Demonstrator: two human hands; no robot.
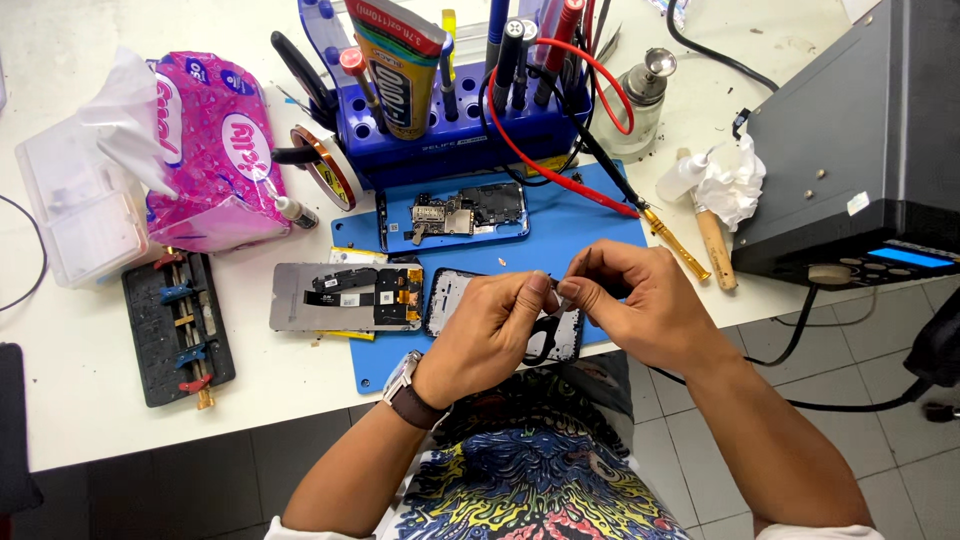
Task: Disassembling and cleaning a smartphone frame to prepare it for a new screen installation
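Tweezers (pixel 578 268), thin and metal, were pinched in the right hand (pixel 640 300) against the left hand (pixel 495 325), whose fingertips nipped something too small to tell. Just below lay an open phone frame (pixel 440 300) on the blue mat (pixel 590 225); at twelve o'clock, a tool rack (pixel 450 130). Judging by this, tiny-part handling was underway, calling for steady fingers.

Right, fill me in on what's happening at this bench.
A person sits at a white table with a phone taken apart on a blue work mat. Both hands meet above the mat's front edge: the left hand and right hand pinch a small part between their fingertips, too small to identify. Beneath them lies a phone frame, beside it a detached screen panel; an opened phone body with exposed circuit board lies further back, before a blue tool holder.
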